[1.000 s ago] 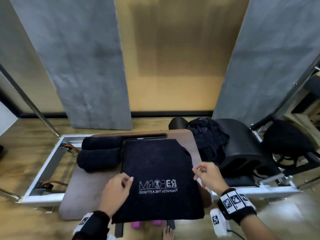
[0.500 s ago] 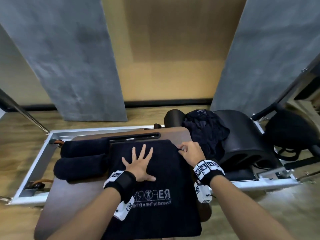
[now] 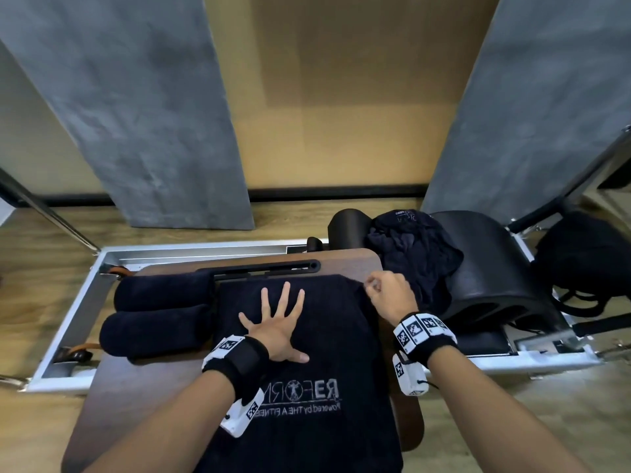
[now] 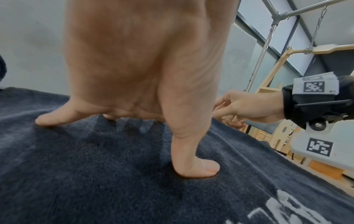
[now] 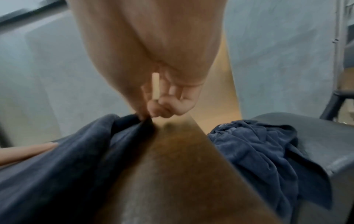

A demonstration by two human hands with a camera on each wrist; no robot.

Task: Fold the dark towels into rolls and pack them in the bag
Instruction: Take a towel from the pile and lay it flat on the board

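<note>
Flat dark towel (image 3: pixel 307 353) lies spread on the brown wooden surface (image 3: pixel 136 380), logo print toward the near end. Left hand (image 3: pixel 278 331) lies on the towel's far half, palm down, fingers straight and splayed; its grip is fully open and holds nothing, only pressing the cloth, as the left wrist view confirms (image 4: pixel 134 75). Right hand (image 3: pixel 391 297) is at the towel's far right corner; grip nearly closed, thumb and forefinger pinching the corner of the cloth, seen clearly from the right wrist (image 5: pixel 162 106).

Versus half a second ago: left hand in much the same spread pose on the towel. Right hand still at the same corner, now raised slightly, with the corner lifted off the surface.

Two rolled towels (image 3: pixel 160 315) lie side by side at the left of the flat towel, touching it. A crumpled dark towel heap (image 3: pixel 409 257) rests on the black padded barrel (image 3: pixel 485 268) to the right. A black bag (image 3: pixel 587 257) sits at far right, well apart from the towels.
</note>
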